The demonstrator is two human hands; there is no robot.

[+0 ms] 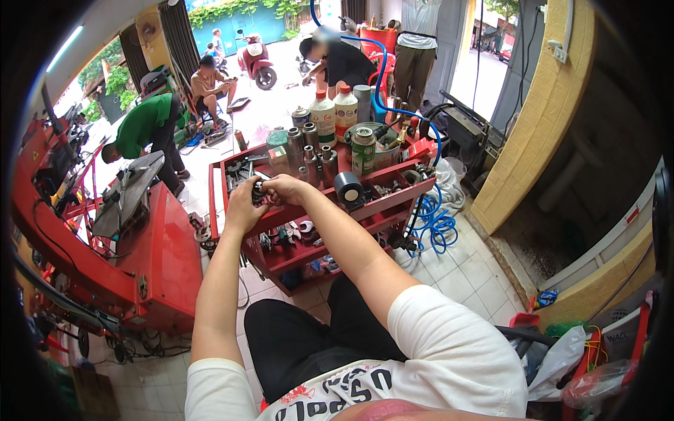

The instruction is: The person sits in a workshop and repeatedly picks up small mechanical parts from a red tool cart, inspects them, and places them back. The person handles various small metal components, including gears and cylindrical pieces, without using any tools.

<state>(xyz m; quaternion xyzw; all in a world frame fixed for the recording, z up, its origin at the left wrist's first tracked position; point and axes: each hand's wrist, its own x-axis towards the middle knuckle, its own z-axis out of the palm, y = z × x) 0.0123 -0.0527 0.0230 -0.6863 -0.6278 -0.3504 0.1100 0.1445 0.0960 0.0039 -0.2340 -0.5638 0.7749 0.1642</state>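
Both of my hands meet over the left end of a red tool cart point(393, 199). My left hand point(243, 207) is closed around a small dark metal part point(259, 187), whose exact kind I cannot make out. The fingers of my right hand point(286, 189) are bent and pinch at the same part from the right. Loose metal tools point(240, 172) lie in the tray just beyond my hands. Right of them, several upright steel sockets point(311, 135) stand on the cart, and a black cylinder with a pale round end point(348, 188) lies near its front edge.
White bottles with red caps point(323, 118) and a green can point(363, 153) stand on the cart. A blue hose point(437, 228) coils on the floor at right. A large red machine point(165, 256) stands left. A person in green point(149, 119) bends beyond it; others are farther back.
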